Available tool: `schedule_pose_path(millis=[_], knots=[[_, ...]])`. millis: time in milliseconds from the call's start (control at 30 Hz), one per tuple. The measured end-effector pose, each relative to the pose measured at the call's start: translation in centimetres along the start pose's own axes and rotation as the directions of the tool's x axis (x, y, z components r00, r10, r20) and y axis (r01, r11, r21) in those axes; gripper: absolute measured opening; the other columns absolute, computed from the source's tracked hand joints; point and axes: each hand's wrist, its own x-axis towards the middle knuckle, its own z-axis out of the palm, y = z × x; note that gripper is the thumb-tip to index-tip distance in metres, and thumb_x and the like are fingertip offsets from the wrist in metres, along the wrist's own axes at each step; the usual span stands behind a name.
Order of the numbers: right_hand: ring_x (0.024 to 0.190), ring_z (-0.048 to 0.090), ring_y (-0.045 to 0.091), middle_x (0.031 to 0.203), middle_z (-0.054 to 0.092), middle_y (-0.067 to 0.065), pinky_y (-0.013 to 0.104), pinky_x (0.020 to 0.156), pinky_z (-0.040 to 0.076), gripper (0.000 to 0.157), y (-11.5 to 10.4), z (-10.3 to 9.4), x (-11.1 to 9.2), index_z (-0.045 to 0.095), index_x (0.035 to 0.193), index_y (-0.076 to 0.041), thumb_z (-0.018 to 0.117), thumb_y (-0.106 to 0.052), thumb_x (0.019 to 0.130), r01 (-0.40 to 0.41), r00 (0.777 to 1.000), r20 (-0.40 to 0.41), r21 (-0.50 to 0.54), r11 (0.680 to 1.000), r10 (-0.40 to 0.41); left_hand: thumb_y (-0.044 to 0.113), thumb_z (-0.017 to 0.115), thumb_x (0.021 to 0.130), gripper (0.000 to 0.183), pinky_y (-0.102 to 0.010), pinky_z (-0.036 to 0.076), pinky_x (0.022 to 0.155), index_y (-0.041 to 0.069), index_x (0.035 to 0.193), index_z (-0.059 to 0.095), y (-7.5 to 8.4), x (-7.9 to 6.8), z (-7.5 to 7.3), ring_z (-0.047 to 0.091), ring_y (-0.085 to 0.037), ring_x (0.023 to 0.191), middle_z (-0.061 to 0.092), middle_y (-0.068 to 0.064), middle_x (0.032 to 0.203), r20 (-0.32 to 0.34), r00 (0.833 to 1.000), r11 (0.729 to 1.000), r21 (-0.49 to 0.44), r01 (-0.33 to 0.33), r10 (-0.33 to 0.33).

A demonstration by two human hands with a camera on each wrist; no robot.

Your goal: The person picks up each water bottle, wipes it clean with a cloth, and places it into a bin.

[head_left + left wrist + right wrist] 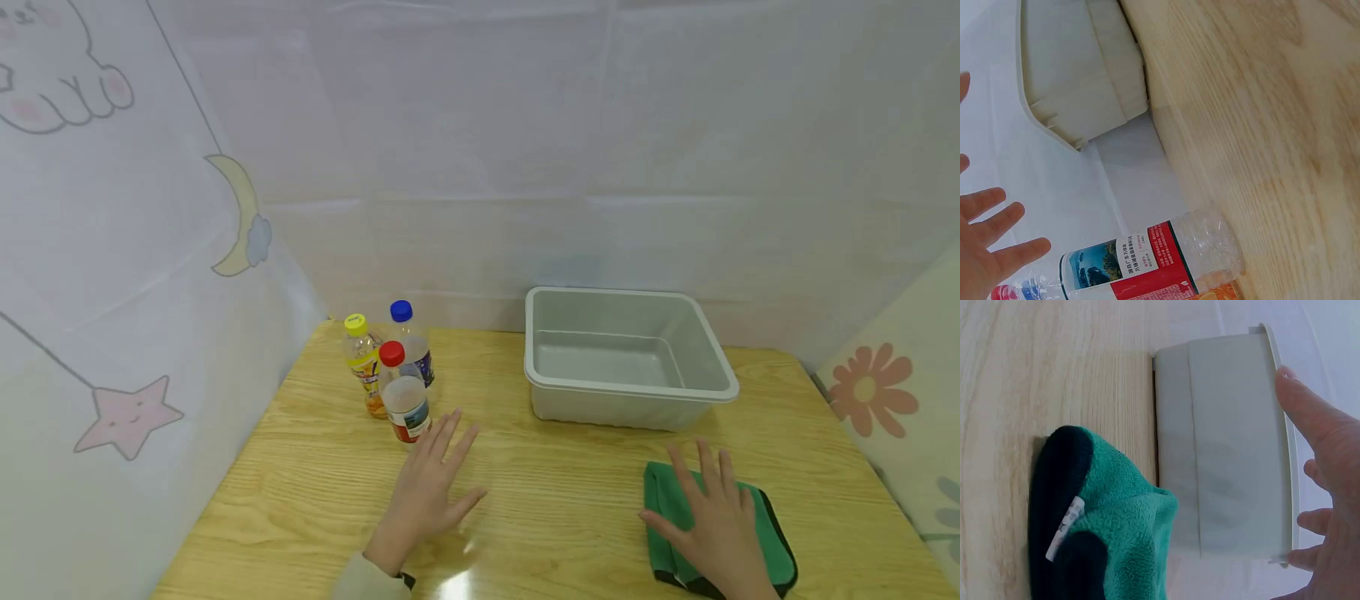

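Wooden tabletop (pixel 547 500) beneath, my left hand (pixel 426 493) spreads empty fingers, red-capped bottle (pixel 406 400) near at eleven o'clock; my right hand (pixel 716 525) splays above green cloth (pixel 662 500).

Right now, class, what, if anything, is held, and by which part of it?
Nothing is held: the left hand spreads its fingers near the red-capped bottle, the right hand over the cloth.
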Motion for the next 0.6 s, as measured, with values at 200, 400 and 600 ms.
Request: schedule_pose_path(millis=[200,400,600], knots=[[0.115,0.037,0.052,0.131,0.041,0.030,0.070,0.075,0.032,0.082,0.5,-0.4,0.0,0.039,0.137,-0.005,0.075,-0.039,0.071,0.013,0.998,-0.067,0.064,0.998,-0.009,0.029,0.066,0.083,0.058,-0.044,0.046,0.088,0.000,0.130,0.047,-0.5,0.3,-0.5,0.049,-0.031,0.113,0.049,-0.018,0.127,-0.189,0.981,0.997,-0.054,-0.056,0.045],[0.092,0.054,0.048,0.109,0.057,0.031,0.060,0.072,0.043,0.057,1.0,-1.0,-0.1,0.053,0.121,0.007,0.070,-0.028,0.079,-0.030,0.999,-0.028,0.122,0.992,0.034,0.031,0.046,0.094,0.044,-0.036,0.051,0.076,-0.005,0.117,0.056,-1.4,0.4,-1.1,0.056,-0.027,0.098,0.058,-0.016,0.111,-0.368,0.929,0.991,-0.106,-0.077,0.033],[0.089,0.057,0.045,0.102,0.061,0.026,0.058,0.069,0.046,0.050,2.2,-1.4,-0.5,0.057,0.116,0.006,0.070,-0.026,0.080,-0.058,0.996,0.073,0.080,0.995,0.052,0.024,0.052,0.093,0.032,-0.033,0.052,0.066,-0.005,0.102,0.061,-2.1,0.6,-1.8,0.060,-0.027,0.085,0.061,-0.015,0.098,-0.476,0.880,0.987,-0.147,-0.059,-0.019]])
